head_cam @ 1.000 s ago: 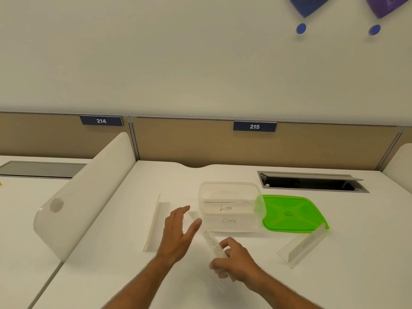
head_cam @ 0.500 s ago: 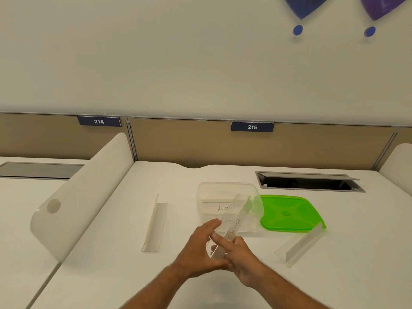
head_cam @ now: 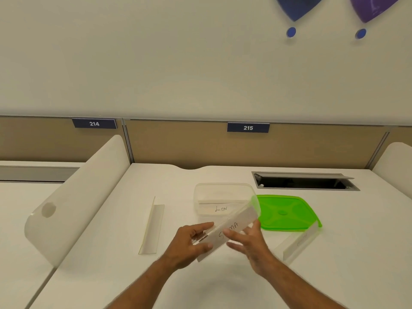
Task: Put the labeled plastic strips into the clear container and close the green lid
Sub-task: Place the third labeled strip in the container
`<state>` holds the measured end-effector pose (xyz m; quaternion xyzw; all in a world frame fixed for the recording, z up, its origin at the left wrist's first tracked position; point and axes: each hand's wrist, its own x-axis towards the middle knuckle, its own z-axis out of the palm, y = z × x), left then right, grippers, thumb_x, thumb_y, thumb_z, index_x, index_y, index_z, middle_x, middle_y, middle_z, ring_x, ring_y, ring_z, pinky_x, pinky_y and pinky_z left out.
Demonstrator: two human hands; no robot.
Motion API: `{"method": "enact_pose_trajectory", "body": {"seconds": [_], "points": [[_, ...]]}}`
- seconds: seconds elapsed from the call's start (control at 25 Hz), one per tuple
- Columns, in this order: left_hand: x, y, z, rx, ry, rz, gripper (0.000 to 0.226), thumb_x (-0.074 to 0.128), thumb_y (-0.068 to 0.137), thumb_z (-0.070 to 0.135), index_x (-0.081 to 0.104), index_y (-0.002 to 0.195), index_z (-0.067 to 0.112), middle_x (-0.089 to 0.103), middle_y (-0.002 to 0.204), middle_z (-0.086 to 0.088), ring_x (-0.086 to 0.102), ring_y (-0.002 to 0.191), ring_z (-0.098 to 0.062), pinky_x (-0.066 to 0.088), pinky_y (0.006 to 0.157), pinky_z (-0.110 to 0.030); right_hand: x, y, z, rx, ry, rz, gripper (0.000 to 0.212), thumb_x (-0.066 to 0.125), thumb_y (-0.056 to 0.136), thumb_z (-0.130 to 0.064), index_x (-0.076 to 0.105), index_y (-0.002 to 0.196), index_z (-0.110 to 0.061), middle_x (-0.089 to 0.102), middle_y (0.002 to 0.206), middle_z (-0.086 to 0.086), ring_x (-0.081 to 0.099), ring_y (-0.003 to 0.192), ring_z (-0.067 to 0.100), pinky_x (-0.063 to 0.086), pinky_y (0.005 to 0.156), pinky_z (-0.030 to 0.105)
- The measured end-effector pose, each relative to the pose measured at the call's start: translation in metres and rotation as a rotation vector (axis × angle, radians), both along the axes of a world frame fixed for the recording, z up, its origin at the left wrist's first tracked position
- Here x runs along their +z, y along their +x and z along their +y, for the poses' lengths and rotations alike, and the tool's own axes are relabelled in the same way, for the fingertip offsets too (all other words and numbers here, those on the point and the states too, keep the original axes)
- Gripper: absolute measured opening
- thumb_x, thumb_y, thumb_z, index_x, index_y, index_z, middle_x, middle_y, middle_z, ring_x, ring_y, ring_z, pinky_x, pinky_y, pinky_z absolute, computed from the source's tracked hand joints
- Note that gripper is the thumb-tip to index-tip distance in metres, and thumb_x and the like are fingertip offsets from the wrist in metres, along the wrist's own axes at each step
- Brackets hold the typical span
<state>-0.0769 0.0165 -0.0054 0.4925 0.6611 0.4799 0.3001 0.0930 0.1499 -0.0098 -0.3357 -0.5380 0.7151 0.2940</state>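
A clear container [head_cam: 225,192] stands open on the white desk with a strip labeled "Lion" [head_cam: 220,207] inside it. The green lid [head_cam: 286,212] lies flat to its right. I hold a labeled plastic strip [head_cam: 242,220] tilted just in front of the container, its far end over the container's near right corner. My left hand [head_cam: 189,244] grips its lower end between thumb and fingers. My right hand [head_cam: 249,241] touches the strip's middle from the right with fingers extended. Another strip [head_cam: 152,228] lies left of the container, and a third [head_cam: 298,244] lies right, beside the lid.
A curved white divider [head_cam: 73,197] rises along the desk's left side. An open cable tray [head_cam: 303,181] is set into the desk behind the lid. A tan partition [head_cam: 178,143] with number plates 214 and 215 closes the back.
The strip rose from the desk, swung upright, then tilted toward the container. My left hand moved in from the left and took its lower end; my right hand's grip loosened to a touch.
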Motion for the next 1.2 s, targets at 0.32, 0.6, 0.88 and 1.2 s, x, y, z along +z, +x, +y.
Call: {"method": "enact_pose_trajectory", "body": {"seconds": [0.32,0.6,0.88,1.2], "points": [[0.012,-0.017,-0.004,-0.103,-0.089,-0.022,0.053,0.076,0.065,0.032,0.071,0.118,0.033,0.067,0.126,0.009,0.064,0.114,-0.015,0.053,0.094,-0.025,0.000,0.044,0.053,0.210,0.386,-0.140,0.101,0.099,0.041,-0.023,0.053,0.131,-0.029,0.058,0.128,0.005,0.060,0.114,0.025,0.057,0.080,0.031],[0.021,-0.024,0.012,-0.159,-0.104,0.098,0.048,0.075,0.076,0.017,0.069,0.123,0.025,0.068,0.124,0.006,0.064,0.112,-0.007,0.053,0.096,-0.027,0.022,0.053,0.072,0.256,0.591,-0.399,0.069,0.099,0.044,-0.019,0.072,0.107,-0.025,0.070,0.110,-0.002,0.067,0.102,0.018,0.058,0.076,0.024],[0.040,-0.042,0.057,-0.191,-0.173,0.542,0.047,0.066,0.089,0.026,0.058,0.135,0.032,0.059,0.138,0.011,0.054,0.125,-0.007,0.042,0.107,-0.025,0.045,0.036,0.106,0.236,0.920,-0.595,0.068,0.097,0.043,-0.035,0.075,0.107,-0.021,0.066,0.105,-0.010,0.062,0.100,0.005,0.046,0.089,0.016],[0.049,-0.065,0.126,-0.114,-0.304,0.777,0.048,0.060,0.093,0.029,0.050,0.140,0.036,0.052,0.130,-0.002,0.054,0.119,-0.021,0.043,0.103,-0.032,0.058,-0.002,0.167,0.311,1.094,-0.813,0.061,0.083,0.069,-0.039,0.065,0.125,-0.023,0.059,0.112,-0.003,0.053,0.112,0.017,0.038,0.104,0.032]]}}
